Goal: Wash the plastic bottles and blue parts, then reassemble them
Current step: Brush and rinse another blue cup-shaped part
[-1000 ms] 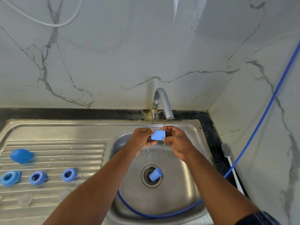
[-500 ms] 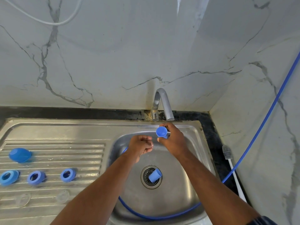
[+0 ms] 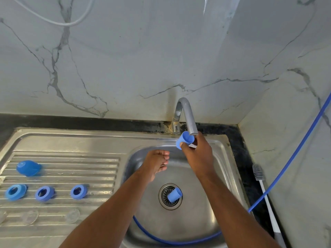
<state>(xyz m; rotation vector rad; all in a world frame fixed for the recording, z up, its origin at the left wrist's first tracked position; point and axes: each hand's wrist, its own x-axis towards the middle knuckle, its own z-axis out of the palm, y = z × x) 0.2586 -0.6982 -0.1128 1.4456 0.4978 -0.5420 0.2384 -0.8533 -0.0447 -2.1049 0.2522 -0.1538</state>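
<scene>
Your right hand (image 3: 197, 158) has raised the blue cup (image 3: 185, 139) to the tap (image 3: 188, 115) mouth; your left hand (image 3: 157, 163) has let go and dropped lower.

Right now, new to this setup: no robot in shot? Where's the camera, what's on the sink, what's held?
No machine here: these are a person's two bare hands, seen from one camera worn on the head, looking down. The right hand has a grip on a blue cup under the tap. The left hand hangs over the sink, holding nothing. A second blue cup lies on the drain. On the draining board sit three blue rings and a blue cap.
</scene>
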